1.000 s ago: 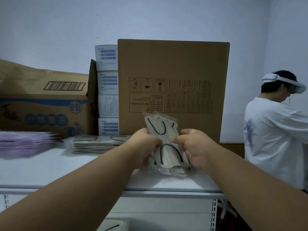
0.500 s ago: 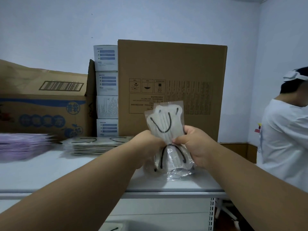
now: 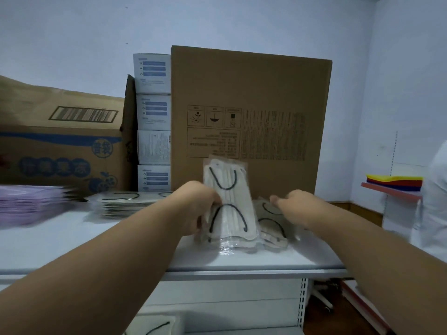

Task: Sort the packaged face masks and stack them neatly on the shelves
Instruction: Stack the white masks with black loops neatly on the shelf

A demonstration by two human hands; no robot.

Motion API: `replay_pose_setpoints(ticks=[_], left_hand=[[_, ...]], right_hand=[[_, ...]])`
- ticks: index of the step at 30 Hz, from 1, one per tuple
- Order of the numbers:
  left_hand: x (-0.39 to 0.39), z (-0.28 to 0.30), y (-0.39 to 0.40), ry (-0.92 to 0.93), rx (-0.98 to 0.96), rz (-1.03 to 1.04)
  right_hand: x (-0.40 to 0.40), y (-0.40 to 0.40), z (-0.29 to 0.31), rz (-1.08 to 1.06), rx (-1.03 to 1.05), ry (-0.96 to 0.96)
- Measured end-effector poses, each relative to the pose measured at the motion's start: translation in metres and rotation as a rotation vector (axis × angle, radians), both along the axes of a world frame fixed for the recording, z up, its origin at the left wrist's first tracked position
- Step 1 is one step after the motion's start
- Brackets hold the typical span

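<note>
Up on the white shelf (image 3: 72,240), before the tall brown carton (image 3: 251,105), the left hand (image 3: 193,209) grips an upright bundle of packaged masks (image 3: 229,209): cream, black ear loops, clear wrap. Beside it, the right hand (image 3: 300,206) rests on a flatter packet (image 3: 273,223), fingers loosely apart. Blur hides the purple stack (image 3: 26,204) at left; bare shelf lies between.
</note>
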State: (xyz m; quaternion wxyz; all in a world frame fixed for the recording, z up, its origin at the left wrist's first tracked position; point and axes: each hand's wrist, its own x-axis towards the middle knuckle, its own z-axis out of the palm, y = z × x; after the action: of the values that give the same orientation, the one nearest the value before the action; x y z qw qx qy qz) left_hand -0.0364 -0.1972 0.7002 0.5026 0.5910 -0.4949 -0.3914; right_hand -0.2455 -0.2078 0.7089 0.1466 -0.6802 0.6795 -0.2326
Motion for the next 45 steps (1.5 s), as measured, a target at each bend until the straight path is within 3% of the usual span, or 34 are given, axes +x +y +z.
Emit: replay_pose_setpoints(ticks=[5,9,12,15,18,22,30,40,45], left_hand=[[-0.008,-0.003,-0.004,-0.053,0.047,-0.062],[-0.010,-0.004,-0.006,0.018,0.036,-0.091],[-0.012,-0.003,-0.004,0.001,-0.013,-0.117],[-0.008,0.000,-0.001,-0.060,-0.107,-0.094],[-0.001,0.010,0.006,0.078,-0.245,-0.078],[0.012,0.023,0.025,0.232,-0.408,-0.106],[0.079,0.030,0.057,0.255,-0.356,-0.189],[0.155,0.017,0.069,0.176,-0.460,-0.107],[0.168,0.009,0.063,0.200,-0.409,-0.122]], right_hand=[[-0.003,-0.015,-0.007,-0.008,0.064,-0.677],[0.011,-0.005,-0.002,0.080,0.137,-0.883],[0.021,0.002,-0.004,0.128,0.152,-0.940],[0.025,-0.001,-0.009,0.136,0.019,-0.982],[0.028,0.000,-0.005,0.158,-0.131,-0.906],[0.045,0.003,0.005,0.414,-0.032,-1.134],[0.126,0.012,0.018,0.548,-0.157,-1.173],[0.187,0.017,0.008,0.610,-0.001,-1.294],[0.187,0.013,0.000,0.608,-0.004,-1.304]])
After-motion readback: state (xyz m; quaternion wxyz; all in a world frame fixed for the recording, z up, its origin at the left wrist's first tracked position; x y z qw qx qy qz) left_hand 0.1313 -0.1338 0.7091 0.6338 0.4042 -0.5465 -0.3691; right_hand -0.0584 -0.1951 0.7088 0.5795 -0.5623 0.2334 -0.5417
